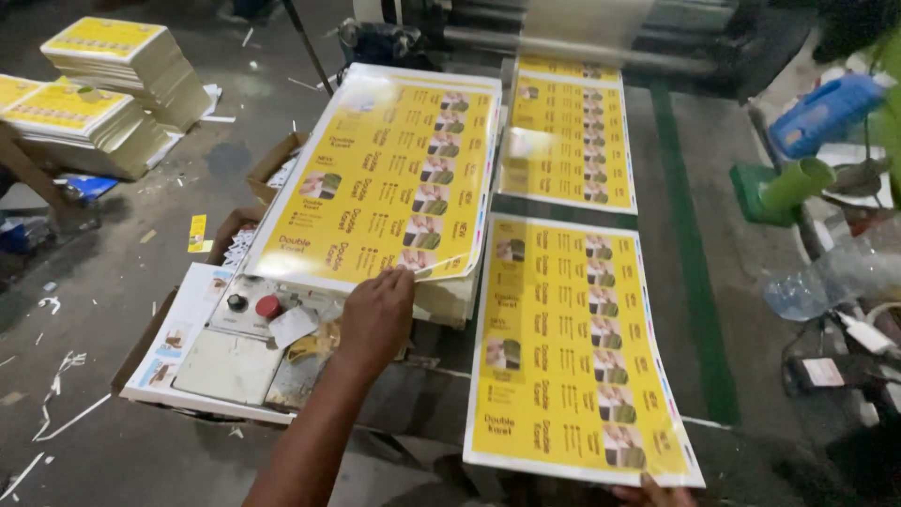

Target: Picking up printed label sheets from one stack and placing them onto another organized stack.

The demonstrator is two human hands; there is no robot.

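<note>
Left hand: at 7 o'clock of centre, fingers spread, fingertips pressed on the near edge of the top yellow printed sheet; grip released, flat contact only, nothing clasped.
Top yellow printed sheet: glossy, lying on a stack of sheets at 11 o'clock, near corner slightly lifted.
Right hand: at 5 o'clock, only fingertips visible at the frame's lower edge, touching the near edge of the front sheet; grip state cannot be told.
Front sheet: yellow, flat on the dark machine bench, just right of the stack.
Rear sheet: yellow, at 12 o'clock, emerging beneath rollers.
Control box: at 8 o'clock, black knob and red button, just left of the left hand.
Piles of printed sheets: on the floor at 10 o'clock, well apart.
Green tube and blue object: at 2 o'clock.
</note>
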